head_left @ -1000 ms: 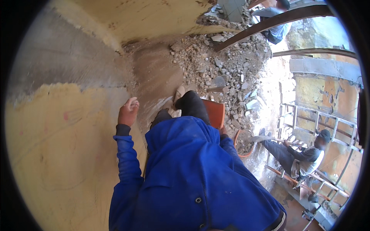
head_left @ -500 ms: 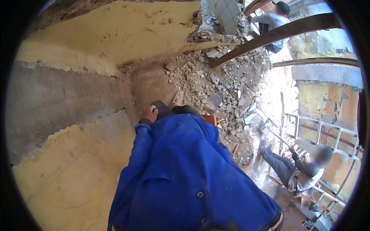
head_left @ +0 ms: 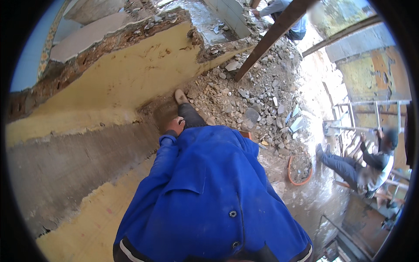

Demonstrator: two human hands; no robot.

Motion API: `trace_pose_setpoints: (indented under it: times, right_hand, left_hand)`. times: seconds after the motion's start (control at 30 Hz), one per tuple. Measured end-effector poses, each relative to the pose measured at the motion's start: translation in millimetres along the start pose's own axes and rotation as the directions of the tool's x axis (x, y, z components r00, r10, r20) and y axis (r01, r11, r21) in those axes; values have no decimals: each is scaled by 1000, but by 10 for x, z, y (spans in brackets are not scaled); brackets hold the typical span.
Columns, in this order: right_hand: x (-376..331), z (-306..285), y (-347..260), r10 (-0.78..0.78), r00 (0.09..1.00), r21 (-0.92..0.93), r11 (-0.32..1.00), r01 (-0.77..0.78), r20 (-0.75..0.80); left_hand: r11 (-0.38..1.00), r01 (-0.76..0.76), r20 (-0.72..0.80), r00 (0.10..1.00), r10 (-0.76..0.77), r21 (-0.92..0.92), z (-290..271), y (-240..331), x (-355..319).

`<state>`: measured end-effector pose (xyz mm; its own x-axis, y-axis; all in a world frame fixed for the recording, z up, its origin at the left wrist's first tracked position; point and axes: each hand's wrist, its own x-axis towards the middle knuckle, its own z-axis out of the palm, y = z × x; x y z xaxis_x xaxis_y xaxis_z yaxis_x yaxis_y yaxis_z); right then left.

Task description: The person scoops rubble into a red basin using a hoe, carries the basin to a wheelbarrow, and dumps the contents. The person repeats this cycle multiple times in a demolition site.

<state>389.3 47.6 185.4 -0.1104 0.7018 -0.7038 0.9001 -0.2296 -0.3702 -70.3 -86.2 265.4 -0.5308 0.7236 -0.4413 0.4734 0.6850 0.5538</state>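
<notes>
My left hand [head_left: 175,125] hangs low beside my dark trouser leg [head_left: 192,117], its fingers curled in. Whether anything sits inside those fingers I cannot make out. The blue jacket [head_left: 209,179] fills the middle of the view and covers my right hand. Just past its right edge an orange object [head_left: 246,134] shows in part, too little to name. One of my shoes [head_left: 180,97] stands at the edge of the rubble [head_left: 244,96], which is broken masonry and tile pieces.
A broken yellow wall [head_left: 109,78] runs along the left. A wooden beam [head_left: 273,41] slants over the rubble. An orange hose [head_left: 301,183] curls on the floor. At right a person [head_left: 362,168] holds a shovel [head_left: 353,128] near a metal ladder-like frame [head_left: 377,108]; another person [head_left: 283,17] bends at the top.
The view has turned and shifted along the wall. One shoe now stands farther forward. The person at right has raised the shovel handle to a more level position. My left hand stays by the leg.
</notes>
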Motion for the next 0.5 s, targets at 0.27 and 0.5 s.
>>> trace_pose_setpoints:
  times: [0.27,0.5]
  right_hand:
    - [-85,379,-189,95,995,-29,995,-94,39]
    - [522,870,440,55,989,220,975,-24,-135]
  left_hand:
    - [982,-93,-48,995,87,-163,-419,-206,93]
    - [985,-38,193,979,71,-168,61,-1183,70]
